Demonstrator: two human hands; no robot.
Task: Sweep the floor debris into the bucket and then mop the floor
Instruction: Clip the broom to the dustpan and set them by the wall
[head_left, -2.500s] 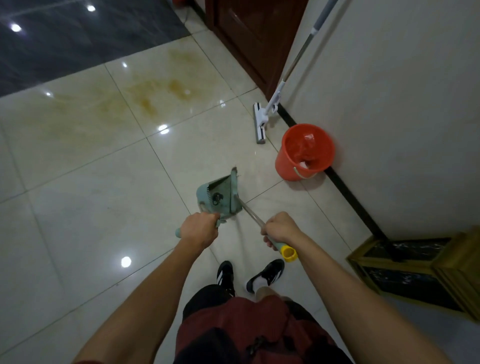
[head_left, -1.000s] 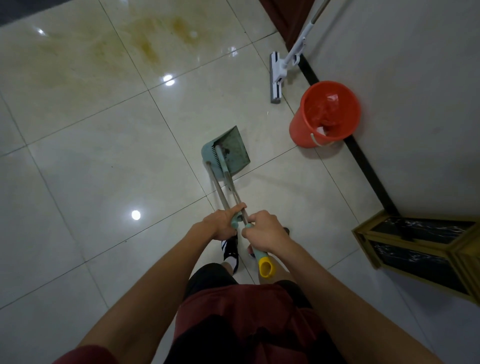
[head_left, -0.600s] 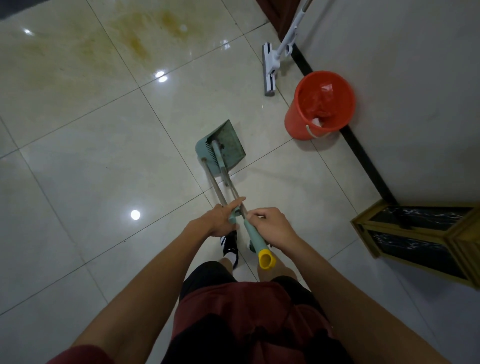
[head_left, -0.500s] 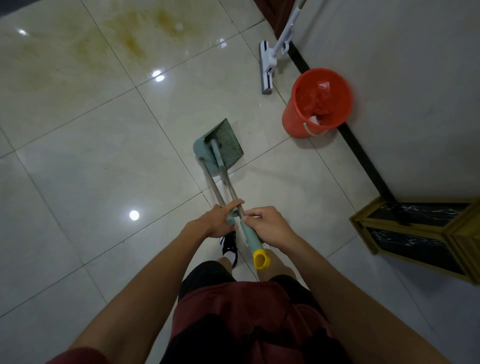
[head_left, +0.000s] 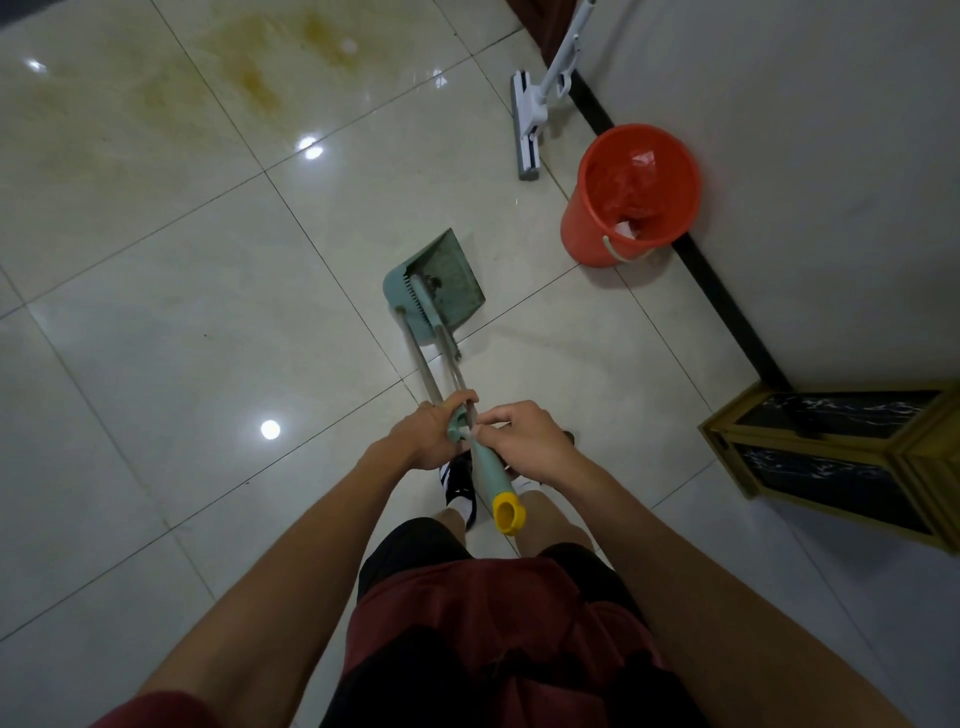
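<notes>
A teal dustpan (head_left: 451, 278) rests on the tiled floor ahead of my feet, with the teal broom head (head_left: 422, 306) tucked into it. Both metal handles run back to my hands and lie side by side. My left hand (head_left: 428, 435) grips the dustpan handle at its teal top. My right hand (head_left: 524, 439) holds the broom handle just above its teal grip with the yellow end cap (head_left: 508, 513). An orange bucket (head_left: 631, 193) with an orange liner and some white scraps stands by the wall. A white flat mop (head_left: 525, 127) leans against the wall beyond it.
The white wall with a black skirting strip (head_left: 727, 306) runs along the right. A gold-framed black cabinet (head_left: 841, 457) stands at the right. Brownish stains (head_left: 260, 85) mark the tiles at the far left. A dark wooden door (head_left: 545, 26) is at the top.
The dustpan went from tipped up to flat on the floor, and the broom was brought into it. My two hands came together with both handles side by side.
</notes>
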